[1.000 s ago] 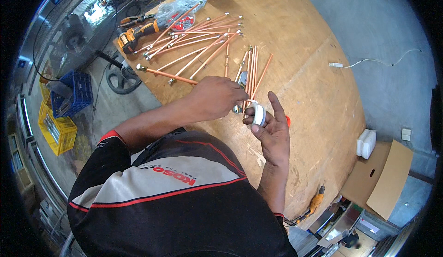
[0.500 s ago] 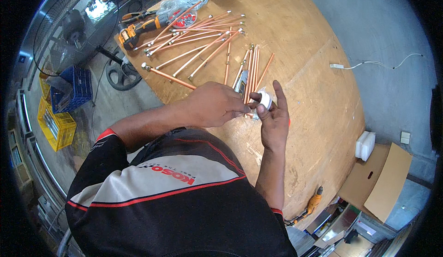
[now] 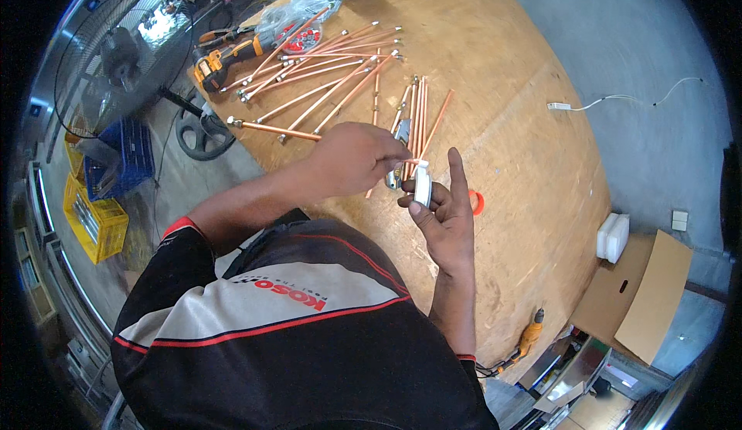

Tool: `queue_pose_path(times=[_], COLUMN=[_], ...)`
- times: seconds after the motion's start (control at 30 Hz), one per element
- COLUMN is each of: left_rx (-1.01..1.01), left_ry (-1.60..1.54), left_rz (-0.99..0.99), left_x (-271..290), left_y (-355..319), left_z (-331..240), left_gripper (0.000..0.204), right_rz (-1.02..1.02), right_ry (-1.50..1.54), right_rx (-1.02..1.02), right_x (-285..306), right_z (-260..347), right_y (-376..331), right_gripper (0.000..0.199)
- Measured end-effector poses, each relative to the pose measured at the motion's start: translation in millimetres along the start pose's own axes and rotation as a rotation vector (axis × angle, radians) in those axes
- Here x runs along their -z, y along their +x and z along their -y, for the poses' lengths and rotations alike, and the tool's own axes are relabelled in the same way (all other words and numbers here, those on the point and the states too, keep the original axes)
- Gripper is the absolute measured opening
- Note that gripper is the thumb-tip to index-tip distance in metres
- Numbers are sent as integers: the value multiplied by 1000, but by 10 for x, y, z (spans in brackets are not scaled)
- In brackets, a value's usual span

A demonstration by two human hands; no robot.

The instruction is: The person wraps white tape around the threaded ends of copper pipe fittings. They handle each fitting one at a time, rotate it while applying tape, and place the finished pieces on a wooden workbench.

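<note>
1. White tape roll (image 3: pixel 423 189): at left hand's (image 3: pixel 359 158) 4 o'clock, pinched in right hand (image 3: pixel 448 225).
2. Left hand closed round copper pipe (image 3: pixel 278 129), far end toward 10 o'clock.
3. Likely step: wrapping pipe tip; next move calls for steady tension.

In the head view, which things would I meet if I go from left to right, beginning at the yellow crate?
Yellow crate → black fan base → left hand → white roll → red ring → orange drill → white foam block → white wall plate.
</note>
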State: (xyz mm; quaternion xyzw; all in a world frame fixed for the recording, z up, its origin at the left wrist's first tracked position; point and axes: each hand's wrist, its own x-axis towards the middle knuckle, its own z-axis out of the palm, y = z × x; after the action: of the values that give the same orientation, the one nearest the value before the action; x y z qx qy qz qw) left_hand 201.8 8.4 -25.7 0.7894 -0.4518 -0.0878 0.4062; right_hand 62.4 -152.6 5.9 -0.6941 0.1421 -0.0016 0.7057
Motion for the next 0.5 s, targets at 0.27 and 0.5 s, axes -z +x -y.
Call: queue_pose_path(times=[0.27, 0.5], left_rx=[-247, -329], left_ry=[302, 139], left_rz=[57, 49], left_x=[-36, -5], left_y=[-30, -70], left_z=[-90, -104], left_gripper=[18, 14], right_rz=[-13, -45], right_ry=[243, 250], right_rx=[17, 69], right_x=[114, 121], right_z=[152, 92], right_y=[73, 289], right_gripper=[92, 77])
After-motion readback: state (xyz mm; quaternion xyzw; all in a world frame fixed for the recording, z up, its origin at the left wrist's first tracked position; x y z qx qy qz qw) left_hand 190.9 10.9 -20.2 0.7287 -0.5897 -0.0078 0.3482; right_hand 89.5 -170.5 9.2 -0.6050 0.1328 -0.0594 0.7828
